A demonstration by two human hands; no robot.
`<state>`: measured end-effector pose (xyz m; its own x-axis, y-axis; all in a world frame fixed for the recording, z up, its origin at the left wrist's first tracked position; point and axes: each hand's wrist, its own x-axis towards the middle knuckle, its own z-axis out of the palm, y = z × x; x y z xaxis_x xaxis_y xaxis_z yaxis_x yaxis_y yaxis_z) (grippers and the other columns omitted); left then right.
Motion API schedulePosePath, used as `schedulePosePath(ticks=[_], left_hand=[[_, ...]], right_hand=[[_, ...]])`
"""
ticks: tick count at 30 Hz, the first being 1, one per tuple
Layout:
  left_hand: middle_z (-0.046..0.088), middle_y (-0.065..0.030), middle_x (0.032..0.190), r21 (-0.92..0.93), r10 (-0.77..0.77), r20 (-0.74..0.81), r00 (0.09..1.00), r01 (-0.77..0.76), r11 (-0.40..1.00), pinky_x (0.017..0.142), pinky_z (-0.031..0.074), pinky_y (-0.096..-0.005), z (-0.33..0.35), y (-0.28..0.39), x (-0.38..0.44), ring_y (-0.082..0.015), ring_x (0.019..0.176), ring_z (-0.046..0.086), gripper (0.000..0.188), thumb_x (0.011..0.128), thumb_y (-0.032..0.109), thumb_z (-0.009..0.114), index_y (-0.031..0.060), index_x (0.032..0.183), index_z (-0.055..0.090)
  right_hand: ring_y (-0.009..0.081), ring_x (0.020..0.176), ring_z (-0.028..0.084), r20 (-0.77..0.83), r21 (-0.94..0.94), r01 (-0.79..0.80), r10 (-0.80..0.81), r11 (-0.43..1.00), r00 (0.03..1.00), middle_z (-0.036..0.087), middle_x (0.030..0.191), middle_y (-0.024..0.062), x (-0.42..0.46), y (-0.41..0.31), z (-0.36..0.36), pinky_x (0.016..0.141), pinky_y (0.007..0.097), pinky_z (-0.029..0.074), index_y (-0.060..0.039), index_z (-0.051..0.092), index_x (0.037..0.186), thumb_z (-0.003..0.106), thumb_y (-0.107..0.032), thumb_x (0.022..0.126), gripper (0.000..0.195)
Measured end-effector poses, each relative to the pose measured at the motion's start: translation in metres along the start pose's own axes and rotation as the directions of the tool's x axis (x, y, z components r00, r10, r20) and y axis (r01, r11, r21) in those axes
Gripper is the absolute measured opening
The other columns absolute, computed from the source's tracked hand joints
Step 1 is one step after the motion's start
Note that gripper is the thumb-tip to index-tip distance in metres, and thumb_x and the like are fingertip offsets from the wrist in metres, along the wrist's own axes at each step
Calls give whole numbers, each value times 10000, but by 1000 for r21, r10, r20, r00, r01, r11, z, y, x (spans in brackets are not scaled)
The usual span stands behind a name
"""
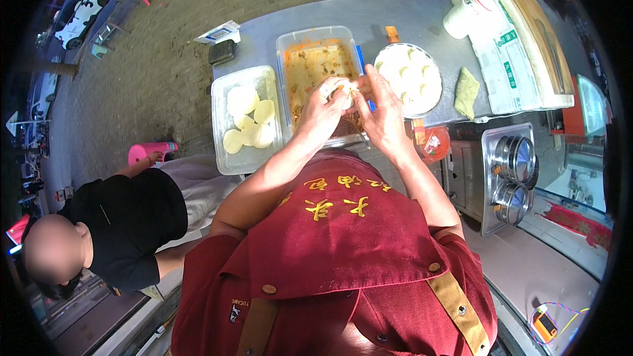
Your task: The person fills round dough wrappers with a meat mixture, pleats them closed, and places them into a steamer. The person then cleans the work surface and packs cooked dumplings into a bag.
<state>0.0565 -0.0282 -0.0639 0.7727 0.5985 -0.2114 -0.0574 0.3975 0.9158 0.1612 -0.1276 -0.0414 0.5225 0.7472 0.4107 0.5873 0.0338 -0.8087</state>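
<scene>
A small filled dough bun is pinched between my two hands, its edge gathered under the fingers. My left hand cups it, with the thumb on top. Thumb and fingers of my right hand meet at the bun's right side. Both hands are above a clear plastic tub of filling, with oily orange residue up its walls and darker filling at the near end. To the left, a plastic box contains several round dough wrappers. On the right, several pale buns sit in a round steamer tray with wooden handles.
A green cloth, a stack of white paper cups and a foam box are at the table's right. A black case lies at the left. A person in black sits close on my left. Steel steamers stand right.
</scene>
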Motion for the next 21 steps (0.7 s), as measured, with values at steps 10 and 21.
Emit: schedulePosePath(ticks=[10,21], left_hand=[[603,-34,981,282,-90,105,990,57,958,765,545,-296,-5,12,6,-120,883,599,277,1044,182,437,4,1215,562],[589,4,847,387,-160,185,970,77,919,727,478,-257,-9,40,9,-91,764,552,346,1008,189,455,-5,1276,558]], right_hand=[[316,826,609,13,-183,239,-241,953,970,591,945,160,2,-3,-6,694,392,528,13,482,1363,649,82,849,545],[303,827,618,38,-167,258,-256,952,966,593,961,151,-3,5,-11,710,368,536,9,476,1375,655,89,843,568]])
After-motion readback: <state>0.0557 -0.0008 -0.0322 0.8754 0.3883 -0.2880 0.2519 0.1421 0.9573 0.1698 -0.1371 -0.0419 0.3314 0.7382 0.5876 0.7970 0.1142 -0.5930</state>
